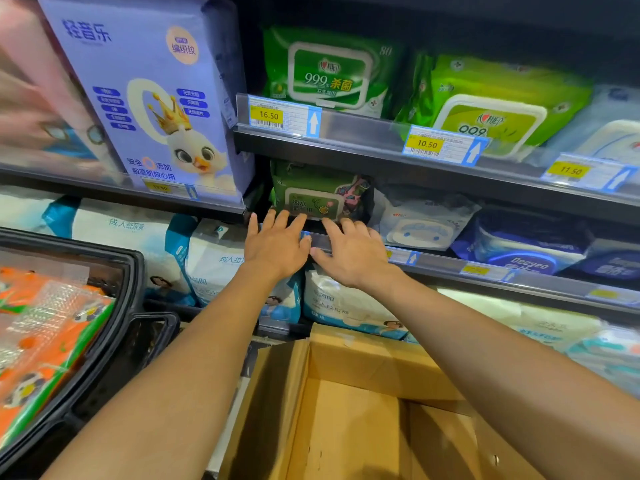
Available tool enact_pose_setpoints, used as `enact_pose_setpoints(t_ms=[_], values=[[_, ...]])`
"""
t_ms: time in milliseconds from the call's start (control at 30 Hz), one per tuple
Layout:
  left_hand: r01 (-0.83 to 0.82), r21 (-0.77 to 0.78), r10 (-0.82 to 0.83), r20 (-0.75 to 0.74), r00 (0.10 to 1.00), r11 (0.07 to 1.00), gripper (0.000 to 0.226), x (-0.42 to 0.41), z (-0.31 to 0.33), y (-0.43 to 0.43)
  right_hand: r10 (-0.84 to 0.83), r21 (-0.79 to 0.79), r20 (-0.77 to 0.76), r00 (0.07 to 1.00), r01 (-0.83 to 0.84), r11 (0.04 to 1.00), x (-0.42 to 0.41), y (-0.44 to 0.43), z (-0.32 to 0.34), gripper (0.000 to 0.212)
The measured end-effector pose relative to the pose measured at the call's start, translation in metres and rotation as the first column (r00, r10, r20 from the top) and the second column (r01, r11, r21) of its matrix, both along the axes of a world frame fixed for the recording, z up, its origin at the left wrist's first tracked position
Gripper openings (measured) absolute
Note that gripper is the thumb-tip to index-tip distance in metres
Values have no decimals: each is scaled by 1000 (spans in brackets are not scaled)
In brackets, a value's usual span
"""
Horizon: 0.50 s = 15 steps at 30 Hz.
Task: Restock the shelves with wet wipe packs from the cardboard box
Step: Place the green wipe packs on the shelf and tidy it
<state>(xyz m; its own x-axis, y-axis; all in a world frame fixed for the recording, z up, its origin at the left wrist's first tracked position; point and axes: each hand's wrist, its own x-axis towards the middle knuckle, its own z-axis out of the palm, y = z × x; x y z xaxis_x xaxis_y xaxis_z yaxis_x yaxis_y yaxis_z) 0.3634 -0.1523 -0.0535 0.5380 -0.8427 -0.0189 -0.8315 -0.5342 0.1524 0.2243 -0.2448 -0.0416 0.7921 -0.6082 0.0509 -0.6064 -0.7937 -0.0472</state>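
As left hand (277, 245) and right hand (353, 256) nudge the green pack (313, 197) onto the shelf (446, 266) — each grip spread flat — placing looks nearly done; next, down to the box (349, 403).

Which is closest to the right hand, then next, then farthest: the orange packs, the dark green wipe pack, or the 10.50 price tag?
1. The dark green wipe pack, on the shelf just beyond the fingertips of the right hand.
2. The 10.50 price tag, on the shelf edge above, to the right.
3. The orange packs, far left in the black basket.
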Motion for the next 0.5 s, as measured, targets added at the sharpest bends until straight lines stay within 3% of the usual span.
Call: enact_pose_setpoints(t_ms=[233,500], values=[[-20,26,19,25,999,999,58,-5,1,-10,-19,62,-148,989,29,998,10,-5,9,74],[-53,29,53,6,999,998,60,-3,5,-21,-75,81,-168,983,90,993,19,-15,17,70]])
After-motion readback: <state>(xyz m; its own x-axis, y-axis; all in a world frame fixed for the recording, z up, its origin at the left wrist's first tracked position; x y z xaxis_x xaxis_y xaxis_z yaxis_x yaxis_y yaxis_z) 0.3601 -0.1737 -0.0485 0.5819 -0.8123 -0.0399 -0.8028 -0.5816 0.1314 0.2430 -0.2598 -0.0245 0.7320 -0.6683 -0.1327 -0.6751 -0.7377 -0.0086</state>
